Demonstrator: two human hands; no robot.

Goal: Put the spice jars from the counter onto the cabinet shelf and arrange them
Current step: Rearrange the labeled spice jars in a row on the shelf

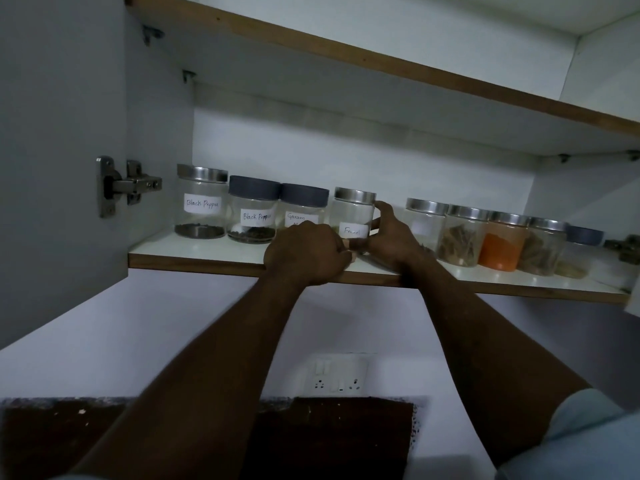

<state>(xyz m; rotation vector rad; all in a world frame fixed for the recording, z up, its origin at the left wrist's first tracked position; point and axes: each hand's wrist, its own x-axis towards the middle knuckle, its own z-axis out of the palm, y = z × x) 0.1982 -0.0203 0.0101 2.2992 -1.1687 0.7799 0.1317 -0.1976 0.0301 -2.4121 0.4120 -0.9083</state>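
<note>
— On the cabinet shelf (207, 252), which jar is being handled?
— Fennel jar (353, 220): silver lid, upright, standing between the Garam jar (303, 209) and a silver-lidded jar (426, 216) to its right.
— Right hand?
— Right hand (393, 239) wraps the jar's right side, fingers (383, 207) curled round it, one reaching up to the lid.
— Left hand?
— Left hand (306, 254) sits low in front of the Garam jar, fingers curled, tips by the Fennel jar's base. Whether they grip it, I cannot tell.
— Surroundings?
— Two Black Pepper jars (202, 202) stand at the left end. An orange powder jar (502, 244) stands in the close-packed row at right. Door hinge (128, 185) far left; socket plate (337, 374) on the wall below.
</note>
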